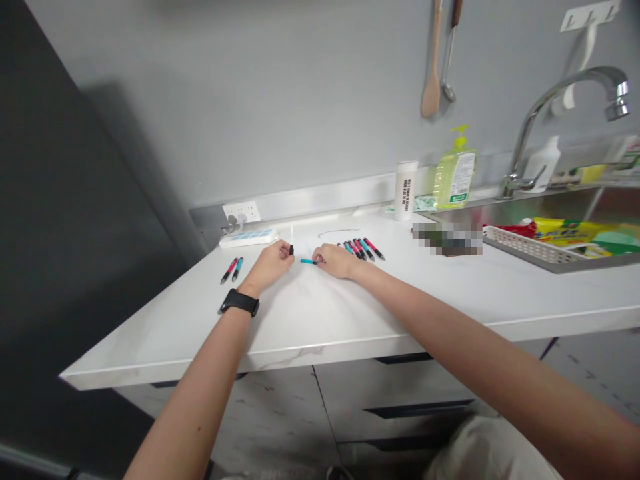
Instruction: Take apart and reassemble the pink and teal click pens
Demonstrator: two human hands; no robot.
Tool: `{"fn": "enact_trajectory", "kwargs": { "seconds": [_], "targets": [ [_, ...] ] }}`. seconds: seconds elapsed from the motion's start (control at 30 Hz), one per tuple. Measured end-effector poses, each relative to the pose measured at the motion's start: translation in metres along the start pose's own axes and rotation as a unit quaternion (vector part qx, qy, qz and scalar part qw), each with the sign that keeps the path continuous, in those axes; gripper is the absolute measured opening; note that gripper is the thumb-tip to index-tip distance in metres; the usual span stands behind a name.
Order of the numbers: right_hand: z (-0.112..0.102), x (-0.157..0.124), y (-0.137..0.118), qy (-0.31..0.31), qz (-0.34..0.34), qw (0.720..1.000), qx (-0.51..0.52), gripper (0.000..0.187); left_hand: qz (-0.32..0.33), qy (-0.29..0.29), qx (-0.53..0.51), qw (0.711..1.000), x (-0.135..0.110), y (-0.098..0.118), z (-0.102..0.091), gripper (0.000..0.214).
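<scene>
My left hand rests on the white counter, fingers pinched on a small black pen part. A black watch sits on that wrist. My right hand lies just to the right, fingers closed on a teal pen barrel that points toward the left hand. Behind the right hand lies a row of several red and teal pens. Two more pens, one red and one teal, lie to the left of my left hand.
A white power strip lies by the wall socket. A white tube and a green soap bottle stand at the back. The sink with a white rack and coloured packets is at right, under a tap.
</scene>
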State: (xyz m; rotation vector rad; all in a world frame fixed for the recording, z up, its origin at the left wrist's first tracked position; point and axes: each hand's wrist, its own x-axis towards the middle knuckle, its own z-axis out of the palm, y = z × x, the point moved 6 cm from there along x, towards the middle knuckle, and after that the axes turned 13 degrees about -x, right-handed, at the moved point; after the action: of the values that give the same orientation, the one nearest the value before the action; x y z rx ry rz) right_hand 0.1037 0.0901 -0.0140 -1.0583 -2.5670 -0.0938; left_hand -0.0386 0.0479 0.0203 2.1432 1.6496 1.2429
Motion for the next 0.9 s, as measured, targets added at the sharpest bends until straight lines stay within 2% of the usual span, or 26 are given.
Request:
{"fn": "enact_trajectory", "kwargs": {
  "seconds": [0.1, 0.2, 0.27, 0.37, 0.43, 0.5, 0.63, 0.9],
  "targets": [
    [-0.008, 0.003, 0.003, 0.04, 0.017, 0.998, 0.036, 0.023, -0.008, 0.033, -0.022, 0.999, 0.0, 0.001, -0.005, 0.012],
    [-0.019, 0.007, 0.015, 0.1, 0.078, 0.982, 0.142, 0.021, 0.001, 0.057, -0.023, 0.998, -0.001, 0.002, -0.011, 0.012],
    [-0.023, 0.009, 0.026, 0.132, 0.129, 0.951, 0.247, 0.02, 0.009, 0.054, -0.01, 0.998, -0.001, 0.0, -0.012, 0.011],
    [-0.028, 0.009, 0.038, 0.175, 0.192, 0.881, 0.395, 0.021, 0.025, 0.032, 0.039, 0.998, -0.001, -0.004, -0.011, 0.012],
    [-0.03, 0.006, 0.042, 0.198, 0.216, 0.84, 0.457, 0.019, 0.047, 0.024, 0.071, 0.996, -0.002, -0.005, -0.009, 0.017],
    [-0.032, 0.003, 0.043, 0.208, 0.226, 0.815, 0.491, 0.014, 0.058, 0.021, 0.089, 0.994, -0.002, -0.006, -0.007, 0.021],
    [-0.036, -0.001, 0.043, 0.227, 0.227, 0.796, 0.513, 0.013, 0.054, 0.01, 0.105, 0.993, -0.001, -0.009, -0.005, 0.024],
    [-0.04, 0.0, 0.05, 0.262, 0.235, 0.792, 0.499, 0.013, 0.047, -0.01, 0.138, 0.989, -0.001, -0.006, -0.001, 0.026]
  ]
}}
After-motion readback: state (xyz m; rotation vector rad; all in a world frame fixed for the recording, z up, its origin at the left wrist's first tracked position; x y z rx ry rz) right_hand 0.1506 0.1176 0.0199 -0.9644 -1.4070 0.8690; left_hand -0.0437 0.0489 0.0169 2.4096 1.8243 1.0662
